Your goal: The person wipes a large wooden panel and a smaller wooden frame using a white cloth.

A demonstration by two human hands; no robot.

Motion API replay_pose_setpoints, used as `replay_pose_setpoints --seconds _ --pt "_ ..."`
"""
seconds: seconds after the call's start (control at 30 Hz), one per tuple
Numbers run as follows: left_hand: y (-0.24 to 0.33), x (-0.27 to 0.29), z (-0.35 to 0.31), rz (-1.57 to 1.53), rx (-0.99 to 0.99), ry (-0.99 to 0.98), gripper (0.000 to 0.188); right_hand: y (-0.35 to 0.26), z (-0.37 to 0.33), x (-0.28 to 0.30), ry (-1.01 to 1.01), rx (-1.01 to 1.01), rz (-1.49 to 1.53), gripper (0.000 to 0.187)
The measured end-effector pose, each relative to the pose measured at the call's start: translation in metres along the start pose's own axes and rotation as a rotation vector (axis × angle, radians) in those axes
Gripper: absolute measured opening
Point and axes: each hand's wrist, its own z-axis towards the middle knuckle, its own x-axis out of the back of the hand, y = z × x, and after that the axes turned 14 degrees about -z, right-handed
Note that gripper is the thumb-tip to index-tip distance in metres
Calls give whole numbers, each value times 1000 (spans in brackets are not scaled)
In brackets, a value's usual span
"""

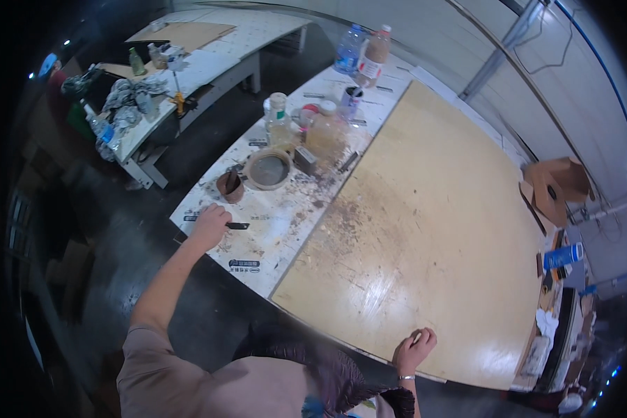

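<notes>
My left hand (211, 228) is at the table's left edge, its fingers closed on a short dark flat tool (238, 226) whose tip points right. I cannot make out the tool's exact kind. Just beyond that hand stands a small brown cup (230, 187) with a dark stick in it. Over the near edge of a large pale yellow board (432, 230), my right hand (416, 348) is held with curled fingers. Something small and pale may be between them, too small to name. Brown stains and crumbs mark the board's left side.
A roll of tape (267, 169), a grey block (305, 160), a clear bottle (277, 115) and a cloudy jug (325, 132) crowd the white table's left strip. Large bottles (373, 57) stand at its far end. An open cardboard box (557, 188) is at the right. Another table (216, 63) stands at far left.
</notes>
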Motion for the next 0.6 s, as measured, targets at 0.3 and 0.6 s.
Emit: replay_pose_setpoints --seconds 0.3,0.6 --pt "39 5 5 -190 33 196 35 6 -5 -5 -22 -65 146 22" --pt "238 -113 23 -601 -195 -48 43 144 -29 33 19 -418 -254 17"
